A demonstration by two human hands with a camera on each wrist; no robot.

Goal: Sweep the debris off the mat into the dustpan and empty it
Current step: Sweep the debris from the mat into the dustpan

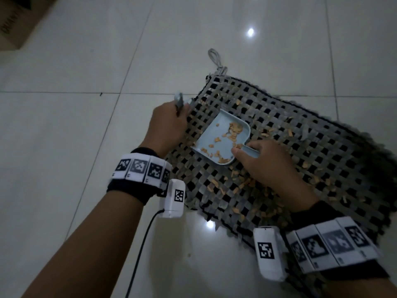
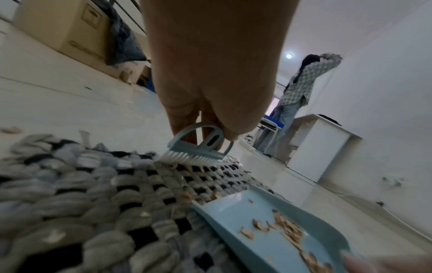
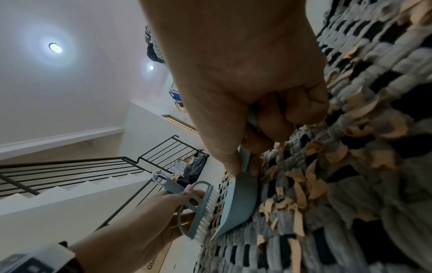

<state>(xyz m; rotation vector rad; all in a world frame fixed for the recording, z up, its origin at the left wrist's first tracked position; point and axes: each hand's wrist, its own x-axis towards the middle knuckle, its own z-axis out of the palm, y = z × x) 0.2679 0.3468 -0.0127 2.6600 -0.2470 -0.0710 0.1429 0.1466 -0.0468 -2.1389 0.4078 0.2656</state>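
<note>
A grey and black woven mat (image 1: 300, 147) lies on the tiled floor, strewn with tan debris flakes (image 1: 236, 186). A light blue dustpan (image 1: 221, 138) rests on the mat's left part with several flakes inside; my right hand (image 1: 264, 162) grips its handle. My left hand (image 1: 169, 123) holds a small blue brush (image 2: 198, 147) by its handle at the mat's left edge, white bristles touching the weave. The right wrist view shows the brush (image 3: 198, 206) just beside the dustpan's open lip (image 3: 236, 208).
Pale floor tiles (image 1: 86, 125) surround the mat. A cardboard box (image 1: 15, 20) sits at the far left. A cord loop (image 1: 214, 59) trails from the mat's far corner. A person (image 2: 297, 96) stands by a white cabinet (image 2: 320, 146). A staircase with black railing (image 3: 81, 166) rises nearby.
</note>
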